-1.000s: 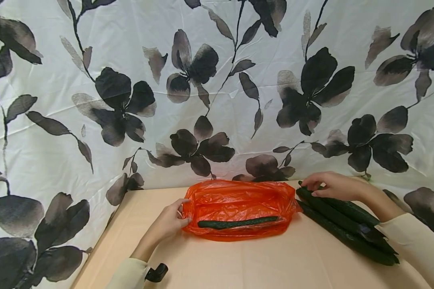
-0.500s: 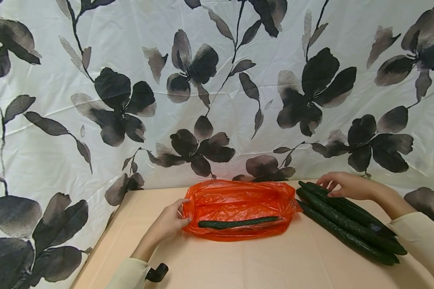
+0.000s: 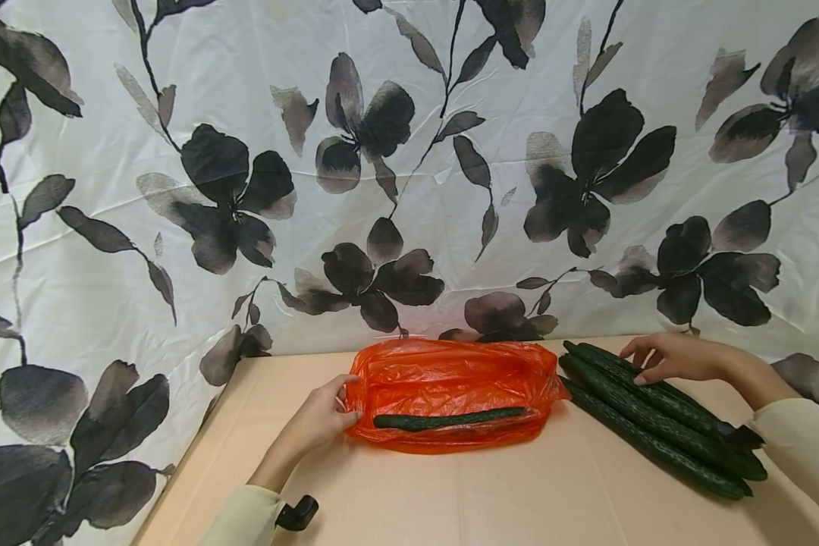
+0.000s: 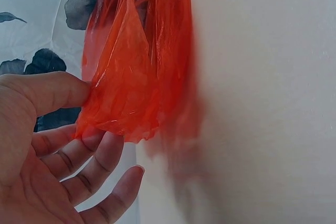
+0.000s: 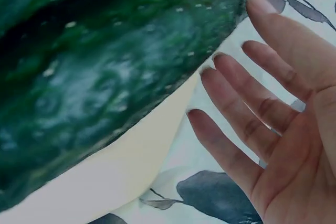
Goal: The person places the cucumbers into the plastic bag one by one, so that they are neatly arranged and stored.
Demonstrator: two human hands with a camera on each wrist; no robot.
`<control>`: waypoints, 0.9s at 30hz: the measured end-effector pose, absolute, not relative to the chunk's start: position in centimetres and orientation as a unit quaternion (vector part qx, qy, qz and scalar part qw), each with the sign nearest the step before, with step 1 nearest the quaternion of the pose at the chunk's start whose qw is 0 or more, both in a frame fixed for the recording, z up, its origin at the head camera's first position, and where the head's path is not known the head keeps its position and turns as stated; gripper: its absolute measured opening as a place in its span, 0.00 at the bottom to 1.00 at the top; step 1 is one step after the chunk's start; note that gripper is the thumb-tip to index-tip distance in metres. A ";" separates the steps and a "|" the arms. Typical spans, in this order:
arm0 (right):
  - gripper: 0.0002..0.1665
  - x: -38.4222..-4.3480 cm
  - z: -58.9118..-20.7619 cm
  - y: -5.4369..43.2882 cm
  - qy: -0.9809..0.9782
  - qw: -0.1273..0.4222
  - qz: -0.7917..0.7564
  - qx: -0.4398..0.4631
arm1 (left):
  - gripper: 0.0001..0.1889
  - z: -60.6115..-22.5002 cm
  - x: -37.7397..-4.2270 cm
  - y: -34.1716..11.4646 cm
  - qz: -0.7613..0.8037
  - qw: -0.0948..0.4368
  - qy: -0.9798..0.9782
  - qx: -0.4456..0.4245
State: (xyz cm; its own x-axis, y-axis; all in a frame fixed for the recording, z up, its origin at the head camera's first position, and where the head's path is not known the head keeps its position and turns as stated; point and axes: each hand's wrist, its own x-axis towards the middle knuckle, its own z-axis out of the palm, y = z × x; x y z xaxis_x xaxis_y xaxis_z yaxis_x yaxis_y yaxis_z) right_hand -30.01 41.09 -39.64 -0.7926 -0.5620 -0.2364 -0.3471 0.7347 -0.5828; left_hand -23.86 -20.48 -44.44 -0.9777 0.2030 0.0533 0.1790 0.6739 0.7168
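Observation:
A red plastic bag (image 3: 464,379) lies open toward me, and one cucumber (image 3: 444,420) rests inside it. My left hand (image 3: 319,415) pinches the bag's left edge between thumb and fingers; the left wrist view shows the thin red film (image 4: 126,87) caught there. To the right of the bag, several long dark green cucumbers (image 3: 644,409) lie side by side at a slant. My right hand (image 3: 685,358) hovers at the rearmost of them. In the right wrist view its fingers are spread and loosely bent beside a cucumber (image 5: 105,77), the thumb close to its surface.
The beige tabletop (image 3: 519,493) extends in front of the bag and the cucumbers. A white cloth with dark flowers (image 3: 478,220) hangs behind the table and down its left side. A small black device (image 3: 297,513) sits at my left wrist.
My right hand has moved to the right along the cucumbers, away from their tips near the bag. The left hand and the red bag have stayed in place.

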 end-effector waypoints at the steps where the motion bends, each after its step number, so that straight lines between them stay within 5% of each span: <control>1: 0.31 -29.9 -39.8 41.2 0.907 0.210 -0.268 -0.248 | 0.32 -44.5 -23.9 -20.5 0.390 0.016 0.915 0.104; 18: 0.23 -28.9 -41.0 40.2 0.907 0.220 -0.249 -0.260 | 0.32 -44.4 -23.7 -20.6 0.394 0.020 0.913 0.105; 27: 0.30 -27.9 -40.2 39.5 0.912 0.257 -0.255 -0.193 | 0.33 -44.3 -23.7 -20.8 0.396 0.022 0.912 0.100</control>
